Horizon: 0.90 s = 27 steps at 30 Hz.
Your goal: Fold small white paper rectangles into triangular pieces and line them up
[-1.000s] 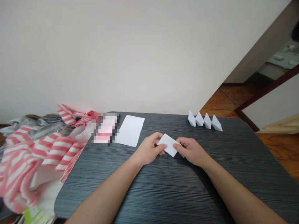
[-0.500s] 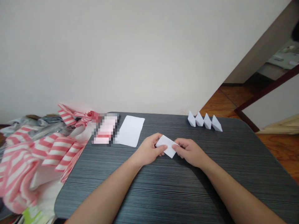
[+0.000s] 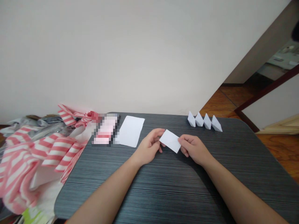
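Observation:
A small folded piece of white paper [image 3: 170, 141] is held up above the table between my two hands. My left hand [image 3: 149, 146] pinches its left end with thumb and fingers, and my right hand [image 3: 192, 150] pinches its right end. A flat white paper sheet [image 3: 130, 131] lies on the dark table to the left of my left hand. Beyond my hands, at the far edge, stands a row of several folded white paper boats [image 3: 204, 121], out of reach of both hands.
The dark grey wood-grain table [image 3: 149, 189] has rounded corners. A pixelated pink-and-white object [image 3: 105, 130] lies beside the sheet. Pink-striped fabric [image 3: 53, 152] is heaped at the left, over the table's corner. A wall stands behind; an orange wooden floor [image 3: 233, 99] shows at right.
The folded paper has turned and risen slightly, now lying longer from upper left to lower right. My hands have spread a little apart, gripping its ends.

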Available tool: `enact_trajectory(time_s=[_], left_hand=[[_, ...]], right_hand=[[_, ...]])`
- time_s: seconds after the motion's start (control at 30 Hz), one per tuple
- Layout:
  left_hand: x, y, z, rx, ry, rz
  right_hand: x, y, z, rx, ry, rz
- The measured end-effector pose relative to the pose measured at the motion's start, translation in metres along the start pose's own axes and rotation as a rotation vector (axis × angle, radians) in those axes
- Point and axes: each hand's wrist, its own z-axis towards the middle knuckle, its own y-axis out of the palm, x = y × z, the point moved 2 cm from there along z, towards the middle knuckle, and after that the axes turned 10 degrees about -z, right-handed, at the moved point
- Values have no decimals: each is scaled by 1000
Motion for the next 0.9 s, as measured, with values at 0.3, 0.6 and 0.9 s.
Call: enact_trajectory(time_s=[0.3, 0.6, 0.9], left_hand=[[4, 3, -2, -101, 212, 453], [11, 1, 0, 5, 51, 482], [16, 5, -1, 48, -42, 447]], right_hand=[[6, 7, -3, -129, 74, 155], [-2, 5, -3, -168, -17, 85], [-10, 5, -2, -64, -72, -146]])
